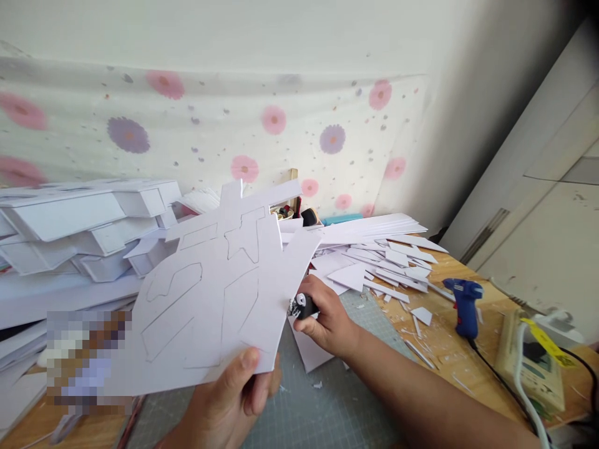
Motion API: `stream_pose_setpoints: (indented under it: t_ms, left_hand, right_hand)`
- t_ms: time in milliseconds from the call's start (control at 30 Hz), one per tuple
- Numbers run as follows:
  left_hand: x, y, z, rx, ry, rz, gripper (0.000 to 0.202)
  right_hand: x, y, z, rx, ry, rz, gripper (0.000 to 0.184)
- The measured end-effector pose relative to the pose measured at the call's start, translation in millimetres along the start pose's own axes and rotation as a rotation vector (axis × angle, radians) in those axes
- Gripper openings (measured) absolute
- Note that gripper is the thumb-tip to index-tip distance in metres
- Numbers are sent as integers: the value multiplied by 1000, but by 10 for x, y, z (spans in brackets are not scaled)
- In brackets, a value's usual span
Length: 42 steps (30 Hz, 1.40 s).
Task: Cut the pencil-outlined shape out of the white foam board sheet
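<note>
My left hand (236, 390) grips the lower edge of a white foam board (201, 305), thumb on its face and fingers behind. Pencil outlines, one of them star-like, cover the board, and its top edge is cut into notches and strips. My right hand (330, 321) is closed around a short black tool (306, 305) with white marks at its end, held at the board's right edge. The tool's working end is hidden, so I cannot tell its exact kind. Under both hands lies a grey-green cutting mat (327, 411), with a white offcut (311, 349) on it.
White board scraps (379, 268) are heaped behind my right hand. A blue glue gun (467, 305) stands on the wooden table (449, 337), near a power strip (538, 368) with cables. Folded white board structures (84, 218) are stacked at left. A flowered sheet (299, 137) hangs behind.
</note>
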<state>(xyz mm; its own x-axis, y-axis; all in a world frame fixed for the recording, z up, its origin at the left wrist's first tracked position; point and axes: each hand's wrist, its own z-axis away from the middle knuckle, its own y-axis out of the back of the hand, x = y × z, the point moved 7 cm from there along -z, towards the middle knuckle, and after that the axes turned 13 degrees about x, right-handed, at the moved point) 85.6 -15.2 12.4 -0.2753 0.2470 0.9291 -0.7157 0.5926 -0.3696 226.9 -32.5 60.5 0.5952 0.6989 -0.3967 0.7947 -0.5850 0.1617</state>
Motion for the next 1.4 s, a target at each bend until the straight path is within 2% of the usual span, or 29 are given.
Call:
stream_pose_setpoints:
  t_ms: [200, 400, 600, 767, 933, 1100, 1267, 1400]
  left_hand:
    - [9, -24, -1, -29, 6, 2, 60]
    - [-33, -10, 12, -21, 10, -57, 61]
    - [1, 21, -10, 2, -14, -34, 61]
    - [-19, 20, -19, 1, -12, -73, 62]
    - [-13, 31, -20, 19, -14, -68, 62]
    - [-19, 34, -8, 17, -9, -91, 62]
    - [2, 21, -18, 14, -28, -86, 63]
    - [20, -8, -27, -4, -46, -123, 64]
  right_hand:
    - [20, -2, 6, 21, -34, -11, 40]
    - [168, 116, -29, 89, -190, 17, 43]
    - [26, 42, -34, 9, -21, 7, 41]
    - [130, 93, -26, 53, -148, 21, 42]
    - [61, 62, -22, 10, -63, 3, 42]
    - [120, 107, -31, 61, -135, 30, 42]
    - [36, 61, -34, 4, -40, 22, 42]
    - [133, 132, -59, 56, -156, 54, 45]
